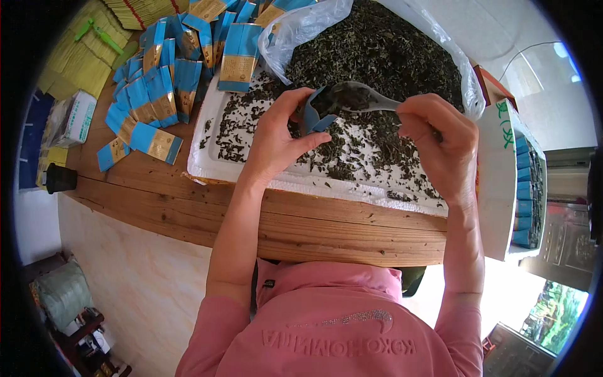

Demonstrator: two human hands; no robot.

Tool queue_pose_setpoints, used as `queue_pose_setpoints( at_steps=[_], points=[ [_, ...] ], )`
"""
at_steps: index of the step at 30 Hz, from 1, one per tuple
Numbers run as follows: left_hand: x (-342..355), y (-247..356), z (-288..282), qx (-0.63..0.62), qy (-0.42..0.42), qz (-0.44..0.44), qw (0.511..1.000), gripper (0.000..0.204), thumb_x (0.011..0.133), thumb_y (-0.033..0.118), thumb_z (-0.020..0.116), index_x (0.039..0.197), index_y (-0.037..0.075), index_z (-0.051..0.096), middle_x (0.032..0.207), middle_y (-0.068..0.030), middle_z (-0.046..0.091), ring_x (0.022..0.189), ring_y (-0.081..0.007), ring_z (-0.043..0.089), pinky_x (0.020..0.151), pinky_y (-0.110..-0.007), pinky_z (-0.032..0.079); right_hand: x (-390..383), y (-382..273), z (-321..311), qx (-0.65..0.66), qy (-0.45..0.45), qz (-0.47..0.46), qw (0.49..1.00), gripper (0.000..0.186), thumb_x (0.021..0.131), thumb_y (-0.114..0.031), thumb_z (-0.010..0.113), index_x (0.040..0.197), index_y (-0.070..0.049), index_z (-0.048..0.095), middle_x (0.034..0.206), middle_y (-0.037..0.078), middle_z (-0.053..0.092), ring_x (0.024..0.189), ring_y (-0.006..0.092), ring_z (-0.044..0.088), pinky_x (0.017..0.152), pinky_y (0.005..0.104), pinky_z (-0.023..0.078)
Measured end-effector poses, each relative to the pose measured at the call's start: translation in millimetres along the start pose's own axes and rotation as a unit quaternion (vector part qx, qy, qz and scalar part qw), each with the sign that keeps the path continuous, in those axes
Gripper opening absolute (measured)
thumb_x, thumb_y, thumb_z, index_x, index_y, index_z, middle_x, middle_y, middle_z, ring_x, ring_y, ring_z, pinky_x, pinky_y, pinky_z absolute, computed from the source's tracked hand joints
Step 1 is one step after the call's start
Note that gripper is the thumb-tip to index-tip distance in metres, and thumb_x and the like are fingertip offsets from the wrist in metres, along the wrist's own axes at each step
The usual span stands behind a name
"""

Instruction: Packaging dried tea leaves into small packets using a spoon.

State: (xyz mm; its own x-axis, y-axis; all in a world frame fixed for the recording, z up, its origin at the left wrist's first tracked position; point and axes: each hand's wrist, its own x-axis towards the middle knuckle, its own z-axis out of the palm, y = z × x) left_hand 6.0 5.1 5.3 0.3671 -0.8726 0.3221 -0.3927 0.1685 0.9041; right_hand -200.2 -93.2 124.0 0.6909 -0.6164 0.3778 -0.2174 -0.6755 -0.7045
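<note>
Pink-sleeved, reached across the near edge of the wooden table (352, 229), over a narrow strip of planks along the front rim of the white tray (202, 162). Held an open blue packet (312, 120) above the tray's leaf-strewn middle, wrapped in the curled fingers and thumb of the left hand (279, 132). Pinched a grey spoon (383, 102) by its handle in the closed-up fingers of the right hand (440, 135), with leaves in its bowl, at the packet's mouth; could not tell whether touching. Had little room off the tray's right edge, with a white box (493, 195) just beside. Saw wider wood off the tray's left corner, reaching to a heap of blue-and-gold packets (151, 100). Spotted a black cup (61, 179) well left of the tray. Noted, toward the tray's far side, dark leaves (383, 47) piled in a clear plastic bag (276, 50).
</note>
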Motion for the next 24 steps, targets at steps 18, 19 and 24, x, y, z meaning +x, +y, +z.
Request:
queue_pose_setpoints(
  at_steps=[18,19,24],
  points=[
    [-1,4,-1,0.001,0.004,-0.025,1.0,0.067,0.065,0.016,0.086,0.123,0.005,0.054,0.104,-0.0056,0.061,0.088,-0.0193,0.058,0.078,-0.032,0.05,27,-3,8,-0.304,0.028,-0.411,0.859,0.021,0.061,-0.006,0.066,0.081,-0.002,0.06,0.085,0.006,0.055,0.072,0.0182,0.059,0.072,0.0304,0.045],
    [-1,4,-2,-0.003,0.006,-0.035,0.999,0.067,0.065,0.017,0.086,0.123,0.006,0.054,0.103,-0.0057,0.061,0.087,-0.0192,0.058,0.078,-0.032,0.05,28,-5,6,-0.312,0.018,-0.416,0.854,0.019,0.061,-0.007,0.066,0.078,-0.002,0.059,0.084,0.007,0.055,0.073,0.0188,0.059,0.072,0.0303,0.046],
    [0,1,0,0.013,-0.006,-0.011,1.0,0.069,0.065,0.018,0.087,0.124,0.006,0.053,0.103,-0.0062,0.062,0.085,-0.0196,0.059,0.077,-0.033,0.051,17,-8,26,-0.303,-0.066,-0.398,0.863,0.016,0.064,-0.006,0.067,0.077,-0.002,0.057,0.087,0.008,0.058,0.078,0.02,0.062,0.074,0.0319,0.048]
  ],
)
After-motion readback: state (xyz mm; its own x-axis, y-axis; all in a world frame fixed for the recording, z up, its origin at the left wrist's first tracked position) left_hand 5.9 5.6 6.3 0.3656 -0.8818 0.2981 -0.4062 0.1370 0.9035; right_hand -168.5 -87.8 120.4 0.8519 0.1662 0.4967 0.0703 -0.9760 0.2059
